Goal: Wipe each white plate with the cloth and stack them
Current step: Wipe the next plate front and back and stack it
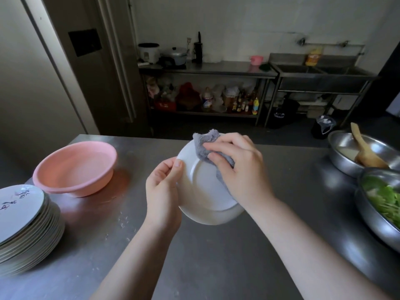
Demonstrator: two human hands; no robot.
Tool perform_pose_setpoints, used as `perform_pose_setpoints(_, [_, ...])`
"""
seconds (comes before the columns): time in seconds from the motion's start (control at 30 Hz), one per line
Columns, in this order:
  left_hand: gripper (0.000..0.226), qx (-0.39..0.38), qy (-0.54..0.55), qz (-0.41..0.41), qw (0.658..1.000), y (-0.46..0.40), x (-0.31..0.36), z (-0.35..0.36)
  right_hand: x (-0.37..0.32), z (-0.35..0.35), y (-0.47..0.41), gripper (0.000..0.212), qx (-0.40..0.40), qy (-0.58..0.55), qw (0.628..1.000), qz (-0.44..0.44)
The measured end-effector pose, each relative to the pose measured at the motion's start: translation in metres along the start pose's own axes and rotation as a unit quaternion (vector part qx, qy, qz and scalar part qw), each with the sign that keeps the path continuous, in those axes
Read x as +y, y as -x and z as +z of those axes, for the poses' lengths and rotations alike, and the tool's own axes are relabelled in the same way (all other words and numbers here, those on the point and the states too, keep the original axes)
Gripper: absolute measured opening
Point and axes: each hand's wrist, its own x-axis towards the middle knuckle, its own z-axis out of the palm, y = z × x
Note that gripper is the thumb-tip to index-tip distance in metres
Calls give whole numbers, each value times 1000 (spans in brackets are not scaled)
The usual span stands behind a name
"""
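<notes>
A white plate is held tilted above the steel table, its underside with the foot ring facing me. My left hand grips its left rim, thumb on the near face. My right hand holds a grey cloth and presses it against the plate's upper right part. A corner of the cloth sticks up past the rim. A tall stack of plates with dark writing on the top one stands at the table's left edge.
A pink basin sits on the steel table at the left. At the right stand a metal bowl with a wooden spatula and a metal bowl of greens. Shelving and a sink line the far wall.
</notes>
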Motion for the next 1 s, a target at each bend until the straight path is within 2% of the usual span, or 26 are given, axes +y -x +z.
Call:
perform_pose_setpoints(0.17, [19, 6, -15, 12, 1000, -6, 11, -6, 18, -14, 1, 19, 31, -9, 997, 68])
perform_pose_setpoints(0.3, [20, -9, -20, -12, 1000, -6, 9, -7, 4, 1, 7, 21, 9, -13, 1000, 20])
perform_pose_setpoints(0.53, [23, 3, -19, -11, 1000, -5, 7, -12, 16, -11, 13, 19, 24, -21, 996, 78])
perform_pose_setpoints(0.63, [14, -34, -36, -10, 999, 0, 5, -6, 2, -1, 10, 19, 8, -4, 1000, 29])
perform_pose_setpoints(0.73, [15, -46, -27, -24, 998, 1, 4, -6, 1, -2, 3, 19, -24, -23, 999, 4])
perform_pose_setpoints(0.87, [13, -28, -23, -25, 999, -6, 8, -16, 17, -19, 3, 21, -20, -34, 997, 68])
perform_pose_setpoints(1.0, [16, -39, -15, -53, 998, -15, 10, -26, 17, -15, 6, 25, -19, -42, 996, 73])
